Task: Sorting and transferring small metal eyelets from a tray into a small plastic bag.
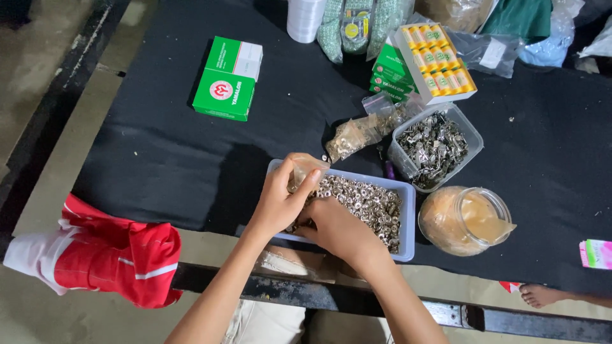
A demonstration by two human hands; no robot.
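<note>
The small clear plastic bag (305, 168) is thin and limp, light while empty and likely slippery, so it is best pinched at its open rim; the left hand (280, 202) does so, fingers pressed on its mouth above the shallow pale-blue plastic tray (408, 220) on the black-covered bench (159, 153). The small shiny silver metal eyelets (366, 200) filling the tray are hard, loose and would scatter easily. The right hand (335, 230) rests among them, fingers hidden, grip unclear.
</note>
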